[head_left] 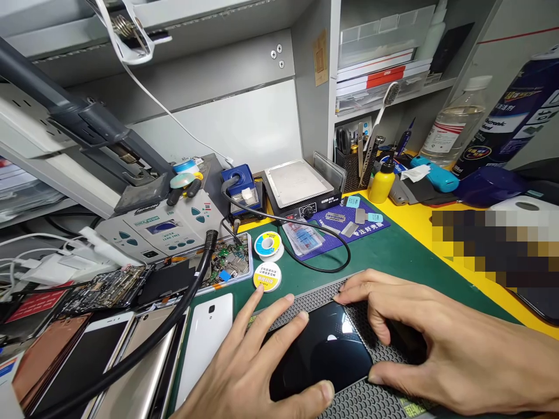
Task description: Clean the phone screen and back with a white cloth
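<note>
Fingers (292,331) seemingly around black phone (325,352)

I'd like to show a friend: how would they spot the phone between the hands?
On the green mat lies a grey pad. On it, between the left hand and the right hand, lies the phone. Its glossy black face sets it apart from the white phone farther left.

Phone (321,352) on the pad (345,401), right between left hand (247,372) and right hand (423,331)! Second phone (205,343) lies left, reels (271,277) behind, hot plate (299,181) farther back, toothbrush (377,129) in its holder (348,169), bottle (454,122) to the right.
</note>
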`<control>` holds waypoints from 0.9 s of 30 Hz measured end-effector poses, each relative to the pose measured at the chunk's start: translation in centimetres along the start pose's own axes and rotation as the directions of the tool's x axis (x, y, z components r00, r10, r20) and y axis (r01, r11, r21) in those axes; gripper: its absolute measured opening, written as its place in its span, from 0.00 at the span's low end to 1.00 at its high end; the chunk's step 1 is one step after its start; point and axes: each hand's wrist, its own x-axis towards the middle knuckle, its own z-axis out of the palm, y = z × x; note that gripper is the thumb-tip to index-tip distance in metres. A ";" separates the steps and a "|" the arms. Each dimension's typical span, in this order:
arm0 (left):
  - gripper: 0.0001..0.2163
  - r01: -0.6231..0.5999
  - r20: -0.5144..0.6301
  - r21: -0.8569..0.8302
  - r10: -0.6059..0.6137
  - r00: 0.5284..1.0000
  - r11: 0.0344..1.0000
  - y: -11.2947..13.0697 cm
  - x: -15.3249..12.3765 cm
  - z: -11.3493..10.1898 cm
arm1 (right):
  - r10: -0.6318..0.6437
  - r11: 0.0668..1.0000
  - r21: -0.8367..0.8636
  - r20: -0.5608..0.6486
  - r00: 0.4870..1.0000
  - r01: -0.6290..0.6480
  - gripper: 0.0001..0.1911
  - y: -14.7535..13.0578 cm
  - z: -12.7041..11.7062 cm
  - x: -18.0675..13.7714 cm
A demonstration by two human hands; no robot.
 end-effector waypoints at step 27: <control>0.25 -0.125 0.081 0.053 0.120 0.989 0.991 0.5 2.3 -1.7 | 0.006 0.999 0.047 0.021 1.000 -0.007 0.19 -0.2 -0.1 0.0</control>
